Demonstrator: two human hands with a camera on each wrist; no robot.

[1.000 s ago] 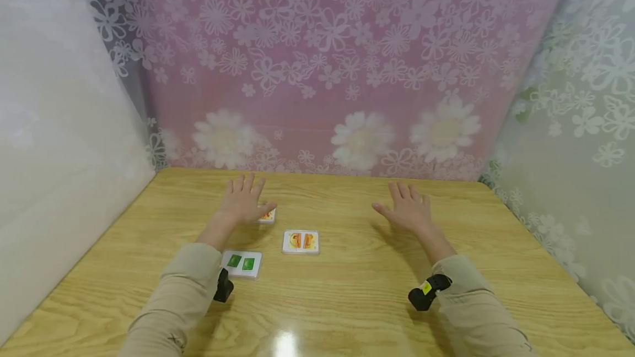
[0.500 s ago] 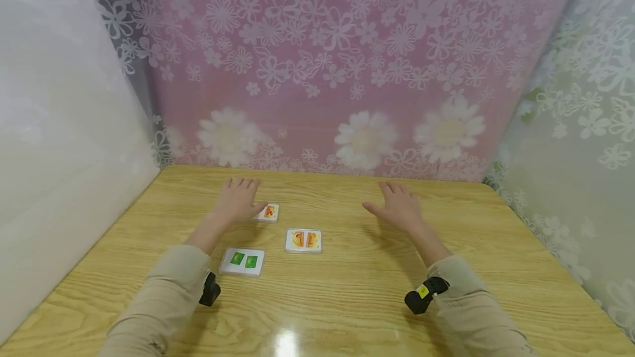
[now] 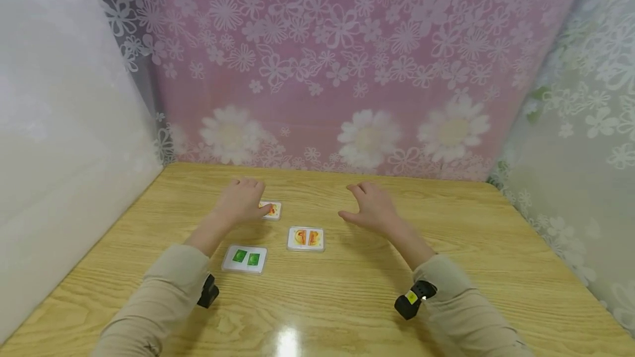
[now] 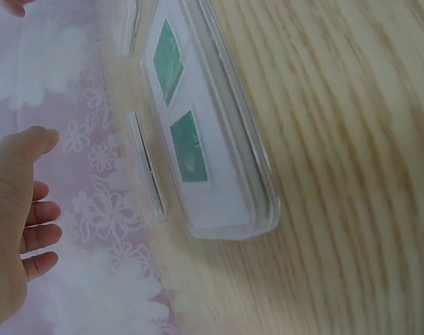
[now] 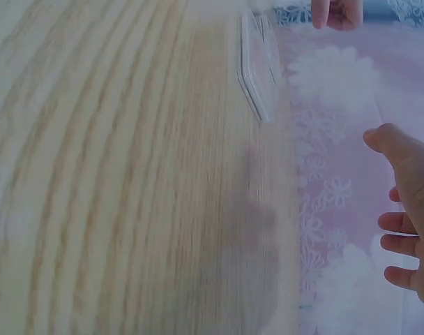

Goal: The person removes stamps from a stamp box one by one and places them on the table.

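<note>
Three flat clear plastic cases with white printed cards lie on the wooden table. The nearest case [image 3: 245, 259] shows two green squares and looms large in the left wrist view [image 4: 222, 206]. An orange-printed case [image 3: 306, 239] lies in the middle. Farther back, another orange-printed case [image 3: 276, 211] is partly hidden behind my left hand [image 3: 239, 201]. That hand hovers over it with loosely bent fingers and holds nothing. My right hand [image 3: 373, 208] is raised above the table, right of the middle case, its thumb spread from relaxed fingers. Nothing is in its grasp.
The wooden table [image 3: 446, 302] reaches back to a pink floral curtain [image 3: 307, 70]. A whitish sheet [image 3: 74, 125] borders the left side, and a pale floral sheet [image 3: 570, 153] borders the right. Black cameras [image 3: 408, 304] are strapped to both wrists.
My right hand has moved left toward the middle case. The left hand has shifted slightly, and its fingers have bent more. The cases keep their places on the table while the head view shifts a little.
</note>
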